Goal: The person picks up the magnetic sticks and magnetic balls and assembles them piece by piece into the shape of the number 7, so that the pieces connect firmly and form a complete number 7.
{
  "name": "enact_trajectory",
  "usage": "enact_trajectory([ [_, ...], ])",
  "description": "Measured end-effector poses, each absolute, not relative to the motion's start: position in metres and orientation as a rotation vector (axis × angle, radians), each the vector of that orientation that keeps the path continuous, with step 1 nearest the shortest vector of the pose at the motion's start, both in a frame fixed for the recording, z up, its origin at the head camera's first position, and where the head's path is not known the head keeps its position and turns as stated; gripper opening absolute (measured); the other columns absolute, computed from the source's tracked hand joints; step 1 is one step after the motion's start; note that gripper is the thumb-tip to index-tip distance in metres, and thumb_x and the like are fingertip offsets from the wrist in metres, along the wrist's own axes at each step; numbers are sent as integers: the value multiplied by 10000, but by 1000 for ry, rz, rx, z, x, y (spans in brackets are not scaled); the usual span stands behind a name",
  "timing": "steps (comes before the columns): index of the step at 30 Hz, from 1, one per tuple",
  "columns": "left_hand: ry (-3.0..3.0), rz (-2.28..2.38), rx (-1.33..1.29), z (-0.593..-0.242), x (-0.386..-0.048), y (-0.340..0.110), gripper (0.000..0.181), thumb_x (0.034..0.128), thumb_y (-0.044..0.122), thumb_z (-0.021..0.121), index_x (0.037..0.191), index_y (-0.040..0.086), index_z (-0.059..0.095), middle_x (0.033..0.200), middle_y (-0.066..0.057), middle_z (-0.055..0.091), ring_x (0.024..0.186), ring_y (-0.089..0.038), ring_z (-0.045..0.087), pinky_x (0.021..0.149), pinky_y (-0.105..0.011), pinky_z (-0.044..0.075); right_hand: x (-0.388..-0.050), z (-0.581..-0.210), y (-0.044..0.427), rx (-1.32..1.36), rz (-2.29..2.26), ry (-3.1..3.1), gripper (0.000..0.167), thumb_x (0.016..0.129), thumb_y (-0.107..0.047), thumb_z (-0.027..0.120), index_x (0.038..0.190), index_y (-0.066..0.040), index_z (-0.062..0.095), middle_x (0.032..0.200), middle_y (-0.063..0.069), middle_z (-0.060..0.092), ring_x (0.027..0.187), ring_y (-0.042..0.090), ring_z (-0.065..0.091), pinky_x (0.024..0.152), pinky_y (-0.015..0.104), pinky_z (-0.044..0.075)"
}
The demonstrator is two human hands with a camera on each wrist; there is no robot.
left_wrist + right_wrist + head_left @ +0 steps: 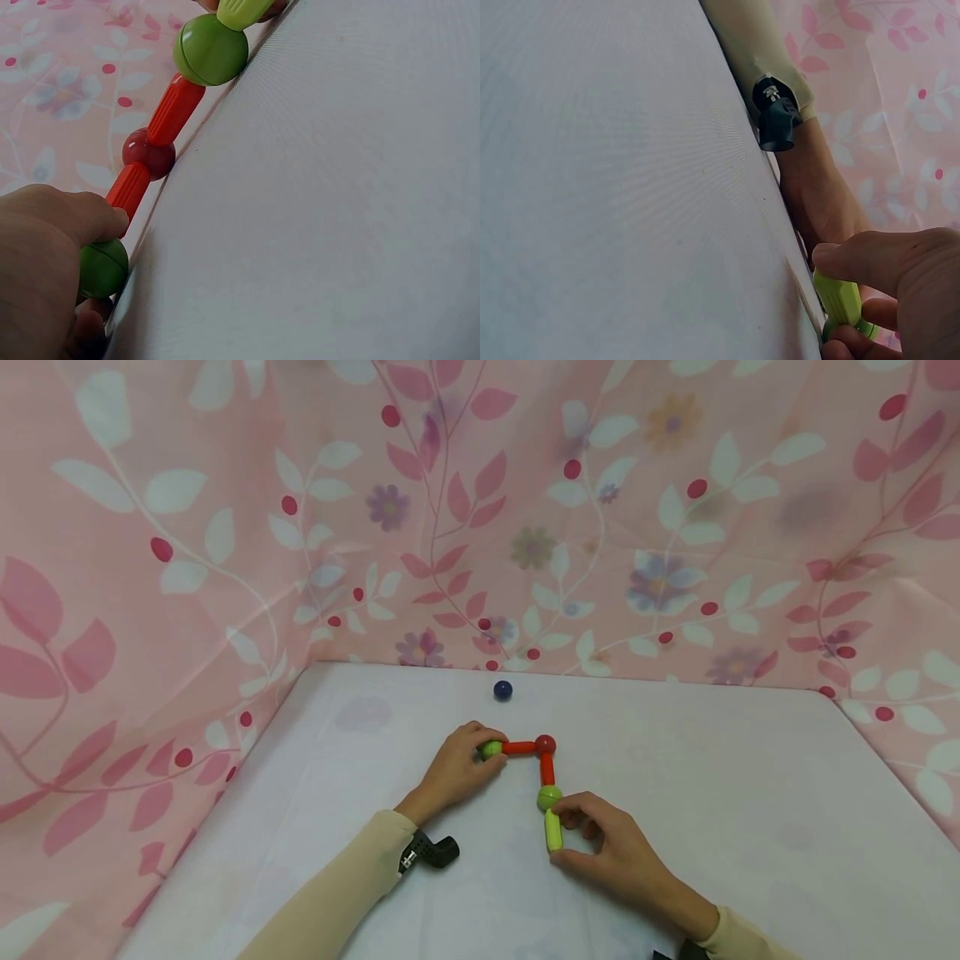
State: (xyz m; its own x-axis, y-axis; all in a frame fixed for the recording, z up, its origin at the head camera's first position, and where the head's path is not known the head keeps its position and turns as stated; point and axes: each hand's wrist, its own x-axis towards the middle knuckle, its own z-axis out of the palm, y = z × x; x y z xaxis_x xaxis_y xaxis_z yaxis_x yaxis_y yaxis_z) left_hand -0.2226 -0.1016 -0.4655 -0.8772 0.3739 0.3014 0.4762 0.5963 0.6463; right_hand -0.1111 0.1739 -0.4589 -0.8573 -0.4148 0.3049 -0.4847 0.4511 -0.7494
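Observation:
On the white table lies a bent chain of toy balls and rods. My left hand (pixel 459 768) grips the green ball (pixel 105 268) at the chain's left end. From it a red rod (pixel 519 748) leads to a red ball (pixel 545 745), and a second red rod (pixel 547 769) runs down to another green ball (pixel 549 797). My right hand (pixel 615 843) pinches a yellow-green rod (pixel 553 832) that meets this ball. In the right wrist view my thumb lies at the rod's near end; its far end and the ball are partly hidden by fingers.
A dark blue ball (pixel 503 691) sits apart near the table's back edge. Pink floral cloth (pixel 480 527) hangs behind and at the sides of the white table (pixel 712 760). A black wrist camera (pixel 435 850) juts from my left sleeve.

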Motion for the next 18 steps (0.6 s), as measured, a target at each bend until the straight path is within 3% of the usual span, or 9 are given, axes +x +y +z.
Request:
enact_trajectory([
  [8,-2688,-1170,-713,-466,-221,-101,248,955,232,757,1198,183,755,1111,12,626,994,-166,561,888,-367,475,-111,-460,173,809,1413,-2614,515,802,-221,931,1236,-175,657,1033,-111,649,919,142,631,761,305,551],
  [18,-2662,-1107,-750,-467,-225,-102,244,950,228,768,1190,182,766,1080,20,634,970,-157,568,859,-350,481,-111,-458,172,838,1452,-2542,464,823,-152,909,1222,-143,672,1009,-95,661,888,169,664,737,320,558],
])
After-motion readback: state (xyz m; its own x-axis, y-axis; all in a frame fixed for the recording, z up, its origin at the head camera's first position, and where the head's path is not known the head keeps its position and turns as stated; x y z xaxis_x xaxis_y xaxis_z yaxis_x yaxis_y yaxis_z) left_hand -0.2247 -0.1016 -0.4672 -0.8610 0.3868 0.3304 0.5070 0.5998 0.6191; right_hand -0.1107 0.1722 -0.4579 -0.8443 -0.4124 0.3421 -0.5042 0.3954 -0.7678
